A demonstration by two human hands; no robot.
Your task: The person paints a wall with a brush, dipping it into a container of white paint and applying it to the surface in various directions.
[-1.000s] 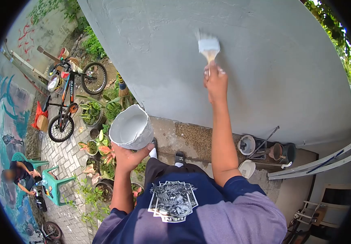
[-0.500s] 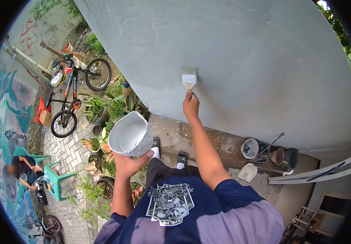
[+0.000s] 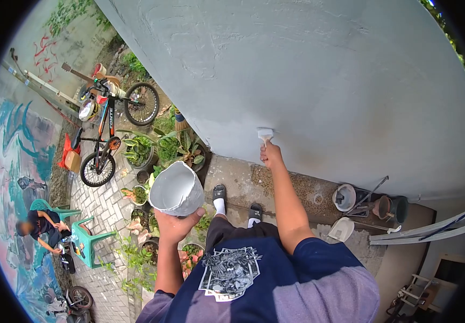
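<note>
My right hand (image 3: 271, 155) grips the handle of a flat paintbrush (image 3: 265, 134), its bristle end against the grey wall (image 3: 308, 81). The bristles look short from this angle. Low in front of my body, my left hand (image 3: 176, 224) holds up a paint-smeared, ragged-rimmed tub (image 3: 187, 200) from beneath, thumb along its side. White or pale grey paint coats the inside of the tub. Fresh-looking darker and lighter patches mark the wall around the brush.
Potted plants (image 3: 139, 151) line the paving to my left, near a bicycle (image 3: 103, 124). Another person (image 3: 47, 226) sits by a green plastic stool (image 3: 90, 245). At the wall's foot on the right stand a paint-stained bucket (image 3: 344, 197), other pots and a dustpan (image 3: 342, 230).
The paintbrush in my right hand has moved down the wall, its bristles now less visible. My left hand still holds the tub. The whole view has shifted slightly.
</note>
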